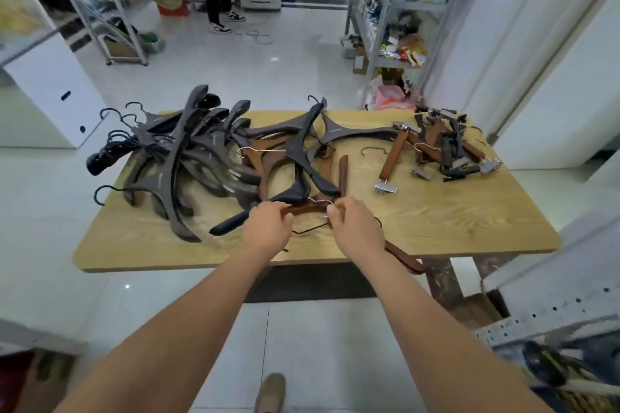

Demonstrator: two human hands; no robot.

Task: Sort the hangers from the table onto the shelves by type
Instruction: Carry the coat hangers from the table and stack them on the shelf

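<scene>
Black hangers and reddish-brown wooden hangers with silver clips lie on the light wood-grain bench; the floor is pale tile.

One head-worn camera looks forward and steeply down at the wooden table from just before its near edge, close enough that the wearer's shoe shows at the bottom border. The wide lens (it bows straight lines toward the corners) also takes in the floor beyond the table and a shelving rack past its far right corner.

Glossy white tile floor; white cabinet L.
</scene>
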